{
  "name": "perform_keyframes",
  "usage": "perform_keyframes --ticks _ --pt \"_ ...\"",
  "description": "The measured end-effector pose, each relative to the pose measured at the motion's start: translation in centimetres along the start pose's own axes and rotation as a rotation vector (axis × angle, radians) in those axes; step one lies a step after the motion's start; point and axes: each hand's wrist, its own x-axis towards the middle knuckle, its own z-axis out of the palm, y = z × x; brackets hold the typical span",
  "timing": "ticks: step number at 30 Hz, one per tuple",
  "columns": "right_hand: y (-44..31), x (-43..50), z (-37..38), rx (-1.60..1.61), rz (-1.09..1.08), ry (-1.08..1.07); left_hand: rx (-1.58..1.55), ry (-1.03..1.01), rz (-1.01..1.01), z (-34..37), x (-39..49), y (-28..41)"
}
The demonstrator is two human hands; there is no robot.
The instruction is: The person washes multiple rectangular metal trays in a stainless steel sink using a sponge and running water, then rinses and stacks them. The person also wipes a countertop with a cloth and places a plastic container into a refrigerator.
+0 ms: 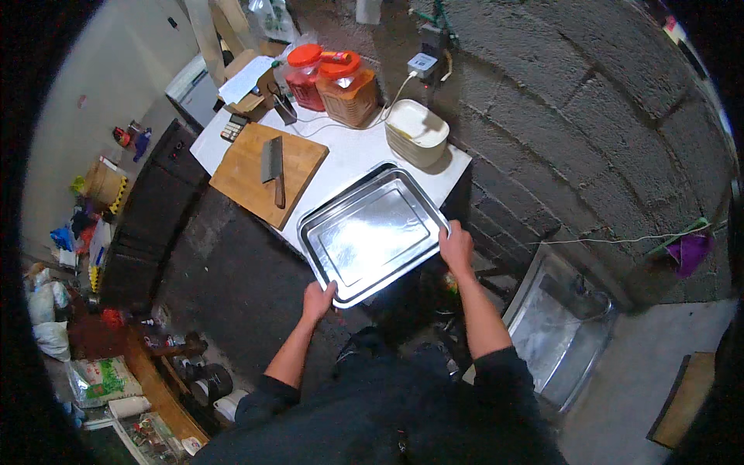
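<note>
A rectangular stainless steel tray (372, 232) is held between my two hands, with no food or object visible inside it. My left hand (319, 301) grips its near left corner, thumb over the rim. At the right corner, my right hand (456, 247) is closed on the rim. The tray's far part overlaps the front of a white table (343, 154). Left of it, a wooden cutting board (244, 168) carries a cleaver (272, 168) with a wooden handle. Behind the tray stands an oval cream-coloured container (415, 139).
Two red-lidded plastic jars (347, 96) stand at the table's back, near a calculator (234, 128). A white cable (401, 90) runs from a wall adapter (422, 64) across the table. To my right is a metal sink (561, 337); a block wall (552, 128) rises beyond.
</note>
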Motion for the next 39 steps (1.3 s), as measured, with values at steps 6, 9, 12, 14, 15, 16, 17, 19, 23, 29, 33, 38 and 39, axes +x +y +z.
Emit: perform_keyframes --ticks 6,9,12,14,15,16,17,19,23,29,33,38,39 --pt "-1.6 2.7 3.6 -0.194 -0.153 0.161 0.51 0.129 -0.154 -0.4 3.3 0.8" --pt "-1.2 3.0 4.6 -0.2 -0.061 0.054 0.291 0.213 -0.15 0.7 4.5 -1.0" --pt "-0.6 2.7 4.5 0.097 0.019 -0.101 -0.104 0.205 -0.154 2.5 7.0 -4.1" --pt "-0.2 2.0 4.3 0.249 0.04 -0.206 -0.227 0.143 -0.147 3.4 8.5 -6.5" --pt "0.3 1.5 4.2 0.356 0.108 -0.253 -0.205 0.101 -0.148 3.8 9.1 -7.4" --pt "0.3 0.9 4.5 0.549 0.297 -0.205 -0.209 0.072 -0.213 4.0 9.8 -8.2" --pt "0.7 0.1 4.7 0.434 0.317 -0.215 -0.206 0.047 -0.222 3.8 10.1 -9.0" --pt "1.1 -1.4 6.0 0.673 0.263 -0.149 -0.577 -0.091 -0.283 3.3 11.2 -9.8" --pt "1.2 -4.1 9.6 0.814 0.285 -0.032 -0.65 -0.211 -0.233 0.9 12.9 -11.3" --pt "7.3 -14.2 5.6 0.876 0.26 -0.253 -0.256 -0.167 0.047 -0.3 15.3 -13.6" --pt "15.2 -23.1 -1.5 0.942 0.359 -0.04 -0.306 -0.21 -0.06 -0.2 16.4 -13.1" --pt "23.4 -28.6 -5.8 1.275 0.754 0.423 -0.378 -0.31 -0.273 -0.5 15.7 -10.9" --pt "24.8 -28.9 -6.3 1.282 0.768 0.507 0.063 -0.207 -0.059 -0.7 14.9 -10.4"
